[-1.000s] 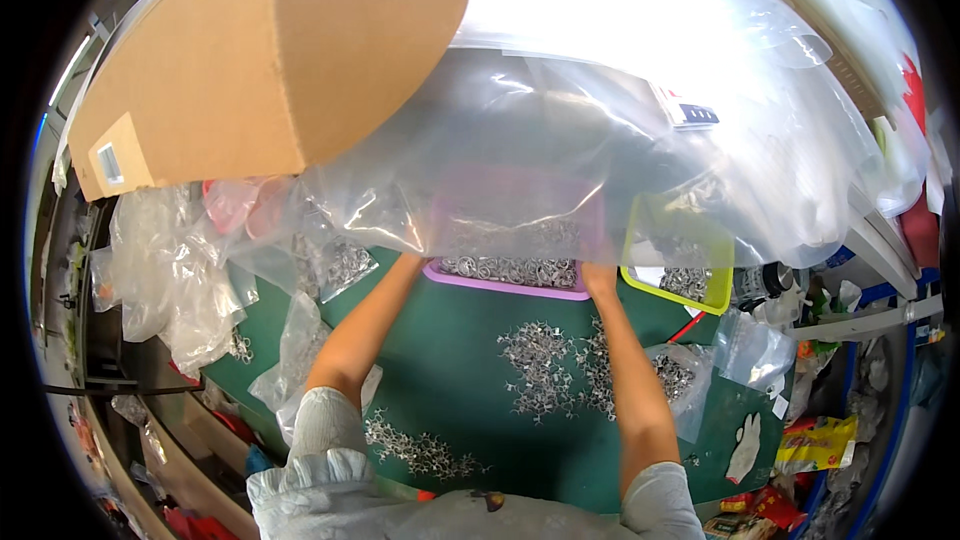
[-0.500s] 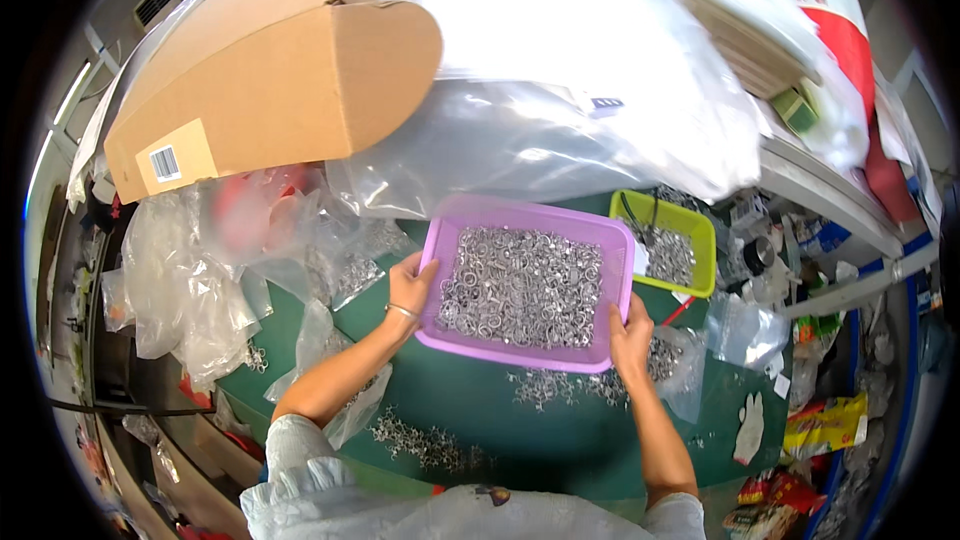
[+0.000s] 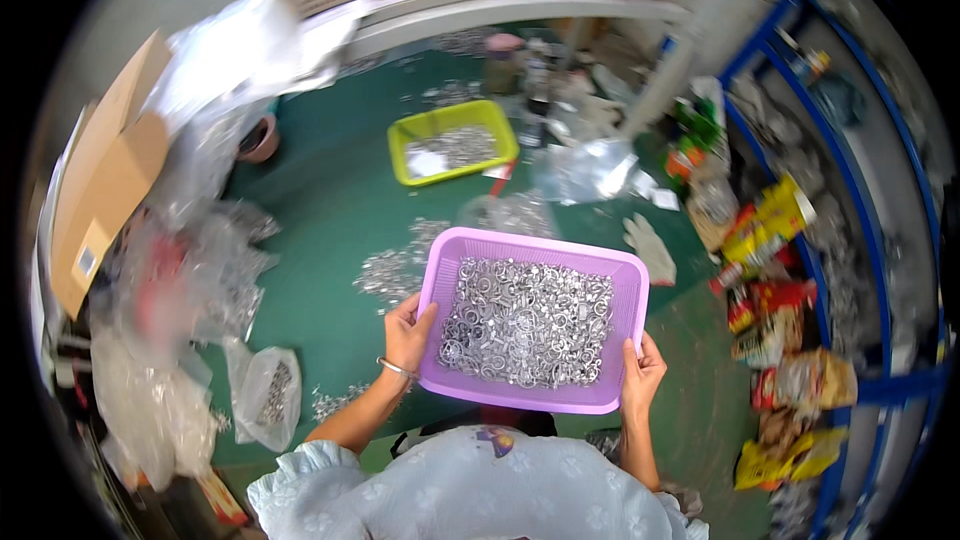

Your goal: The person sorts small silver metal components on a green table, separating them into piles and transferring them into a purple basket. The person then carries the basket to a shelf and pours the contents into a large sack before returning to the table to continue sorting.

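A rectangular purple plastic basket [image 3: 632, 340] is held up in front of my body, over the near right part of the green table. Many small silvery metal rings and fittings [image 3: 525, 320] lie in it. My left hand [image 3: 406, 338] grips its left wall, thumb on the rim and fingers on the outer side. A bangle circles that wrist. At the lower right corner my right hand [image 3: 640, 376] is closed on the rim. The fingers of both hands are partly hidden behind the basket.
On the green table [image 3: 310, 230] lie loose piles of metal pieces [image 3: 390, 275]. A lime-green basket [image 3: 450, 177] of pieces stands beyond, near a white glove [image 3: 650, 248]. Plastic bags [image 3: 265, 395] and a cardboard box [image 3: 110, 200] are at left. Blue shelving [image 3: 860, 180] rises at right.
My view has swung to the right, bringing the shelving and floor into sight. The purple basket has moved right with me, off the table's middle, still gripped by both hands.
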Demonstrator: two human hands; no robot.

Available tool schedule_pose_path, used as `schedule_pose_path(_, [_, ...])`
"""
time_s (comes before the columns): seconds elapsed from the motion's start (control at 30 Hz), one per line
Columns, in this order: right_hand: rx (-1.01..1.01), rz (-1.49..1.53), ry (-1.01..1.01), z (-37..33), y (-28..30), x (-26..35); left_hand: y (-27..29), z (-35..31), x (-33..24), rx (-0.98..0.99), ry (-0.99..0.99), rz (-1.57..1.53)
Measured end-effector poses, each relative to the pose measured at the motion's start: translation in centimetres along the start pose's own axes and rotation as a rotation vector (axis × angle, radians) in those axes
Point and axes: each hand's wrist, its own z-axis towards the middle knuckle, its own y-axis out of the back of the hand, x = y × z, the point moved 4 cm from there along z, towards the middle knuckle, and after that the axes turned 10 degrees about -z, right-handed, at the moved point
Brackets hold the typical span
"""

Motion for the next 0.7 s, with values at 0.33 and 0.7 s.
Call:
schedule_pose_path(0.33, [-0.416, 0.390, -0.209, -7.5, 27.6, -10.7, -24.3, -8.8, 14.0, 0.485, 0.180, 0.189])
schedule_pose_path(0.7, [-0.977, 0.444, -0.242, -12.1, 44.7, -16.6, -51.4, -13.6, 26.1, 0.968, 0.321, 0.371])
